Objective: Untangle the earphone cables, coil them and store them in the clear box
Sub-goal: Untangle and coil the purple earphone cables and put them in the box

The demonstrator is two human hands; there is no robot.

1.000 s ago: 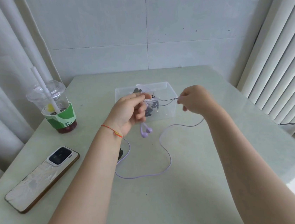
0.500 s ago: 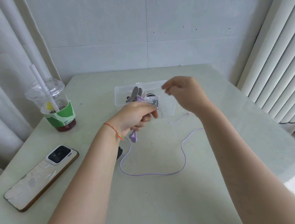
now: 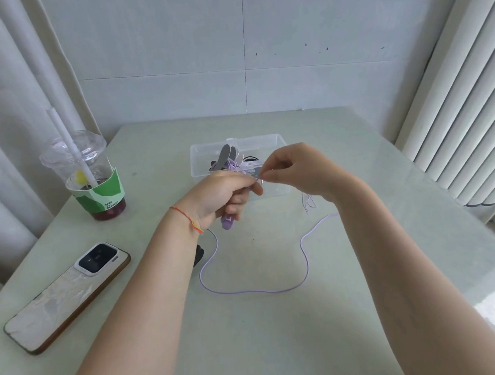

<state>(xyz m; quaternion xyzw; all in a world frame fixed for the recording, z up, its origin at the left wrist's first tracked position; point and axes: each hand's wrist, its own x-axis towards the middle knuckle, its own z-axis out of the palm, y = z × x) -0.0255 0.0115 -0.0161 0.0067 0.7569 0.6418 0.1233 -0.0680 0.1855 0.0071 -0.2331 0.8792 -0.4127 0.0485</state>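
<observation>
Presently, findings with places given relative to the clear box (image 3: 274, 191):
Left hand (image 3: 221, 195): just in front of the box, fingers curled round a bunch of purple earphone cable (image 3: 253, 291); earbuds (image 3: 228, 222) hang below the fist.
Right hand (image 3: 300, 170): before the box's right end, pinching the thin cable at the left fingertips.
Hands: together.
Cable slack: loops on the table (image 3: 289, 352) nearer the person than the box.
Cup (image 3: 92, 180), phone (image 3: 67, 295): well left of the box.
</observation>
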